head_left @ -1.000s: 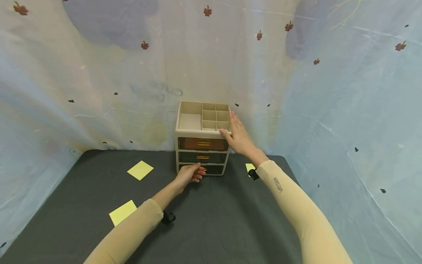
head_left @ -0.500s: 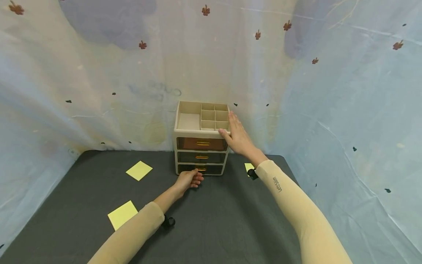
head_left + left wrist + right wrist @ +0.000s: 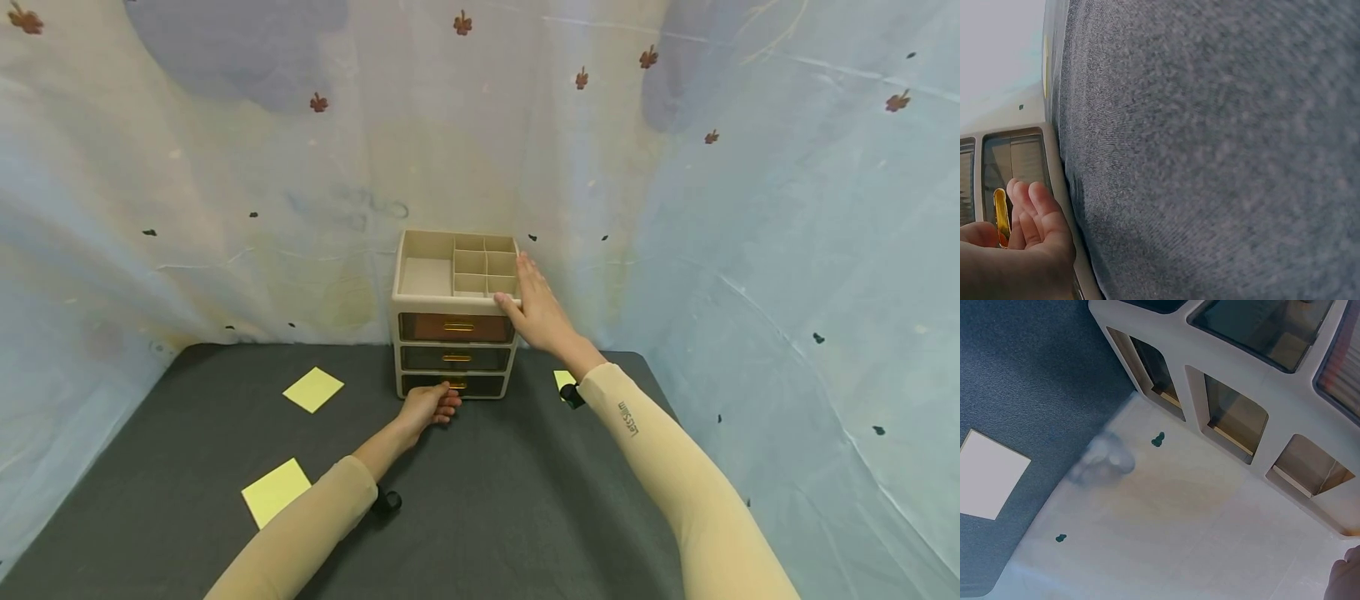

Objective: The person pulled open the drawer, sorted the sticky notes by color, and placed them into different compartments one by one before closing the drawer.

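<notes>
A cream desktop drawer organizer stands at the back of the dark table, with three dark see-through drawers and a divided top tray. The fingers of my left hand are at the bottom drawer. Its gold handle lies between my thumb and curled fingers in the left wrist view. That drawer looks closed. My right hand rests with straight fingers along the organizer's top right edge, the thumb on the front rim. Only a bit of the right hand shows in the right wrist view.
Two yellow square notes lie on the table's left side, the nearer note partly under the left forearm. Another note lies right of the organizer. A patterned cloth backdrop hangs close behind the dark tabletop.
My left hand has lowered slightly, its thumb coming down to the bottom drawer's handle, then stays there. The right hand holds its place on the organizer. The head view has shifted slightly.
</notes>
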Available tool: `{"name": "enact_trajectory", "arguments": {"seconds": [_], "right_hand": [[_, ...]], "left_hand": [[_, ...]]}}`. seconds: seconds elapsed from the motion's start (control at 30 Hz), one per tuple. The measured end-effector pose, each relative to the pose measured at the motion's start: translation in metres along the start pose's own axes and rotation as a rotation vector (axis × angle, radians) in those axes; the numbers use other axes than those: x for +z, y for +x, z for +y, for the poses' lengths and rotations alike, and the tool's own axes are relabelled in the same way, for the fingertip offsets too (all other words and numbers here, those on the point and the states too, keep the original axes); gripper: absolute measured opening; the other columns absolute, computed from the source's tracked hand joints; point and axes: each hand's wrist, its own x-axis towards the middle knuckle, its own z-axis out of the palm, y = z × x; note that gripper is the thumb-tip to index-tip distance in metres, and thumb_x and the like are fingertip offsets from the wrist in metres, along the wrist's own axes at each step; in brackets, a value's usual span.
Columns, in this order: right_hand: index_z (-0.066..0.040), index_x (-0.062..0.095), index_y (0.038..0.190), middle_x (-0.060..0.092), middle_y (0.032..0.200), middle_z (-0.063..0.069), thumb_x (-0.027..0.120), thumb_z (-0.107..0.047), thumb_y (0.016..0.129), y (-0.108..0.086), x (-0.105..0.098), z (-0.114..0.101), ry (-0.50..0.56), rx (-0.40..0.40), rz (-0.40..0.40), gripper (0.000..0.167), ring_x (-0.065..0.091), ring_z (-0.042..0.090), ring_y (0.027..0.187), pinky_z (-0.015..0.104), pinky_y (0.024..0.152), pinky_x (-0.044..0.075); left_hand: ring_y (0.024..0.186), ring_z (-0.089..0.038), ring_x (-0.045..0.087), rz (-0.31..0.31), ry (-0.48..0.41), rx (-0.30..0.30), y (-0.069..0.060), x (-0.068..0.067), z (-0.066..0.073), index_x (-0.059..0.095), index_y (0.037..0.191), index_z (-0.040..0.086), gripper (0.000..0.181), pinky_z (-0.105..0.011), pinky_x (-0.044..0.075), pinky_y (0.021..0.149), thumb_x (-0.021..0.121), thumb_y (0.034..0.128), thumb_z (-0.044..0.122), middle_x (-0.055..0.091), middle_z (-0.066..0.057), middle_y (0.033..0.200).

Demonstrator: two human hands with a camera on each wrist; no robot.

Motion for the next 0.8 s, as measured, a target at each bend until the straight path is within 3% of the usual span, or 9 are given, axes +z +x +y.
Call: {"name": "enact_trajectory", "arguments": {"seconds": [0.47, 0.8], "right_hand": [[-0.001, -0.001, 0.166, -0.003, 0.174, 0.014, 0.035, -0.054, 0.111, 0.0028, 0.0019, 0.0035, -0.004, 0.005, -0.003, 0.084, 0.002, 0.033, 0.161, 0.047, 0.130, 0.008], [-0.001, -0.001, 0.166, -0.001, 0.174, 0.015, 0.035, -0.054, 0.111, 0.0035, 0.0026, 0.0054, -0.005, -0.012, 0.006, 0.084, 0.004, 0.035, 0.161, 0.048, 0.130, 0.009]], "left_hand": [[0.081, -0.016, 0.068, 0.031, -0.032, 0.009, 0.0057, 0.0036, -0.0014, 0.067, 0.127, -0.011, 0.042, -0.027, 0.058, 0.073, 0.049, 0.1126, 0.025, 0.074, -0.007, 0.096], [0.072, -0.009, 0.065, 0.037, -0.111, -0.003, 0.0064, 0.0048, -0.0022, 0.064, 0.127, -0.014, 0.042, -0.021, 0.056, 0.066, 0.049, 0.1120, 0.022, 0.072, -0.002, 0.086]]}}
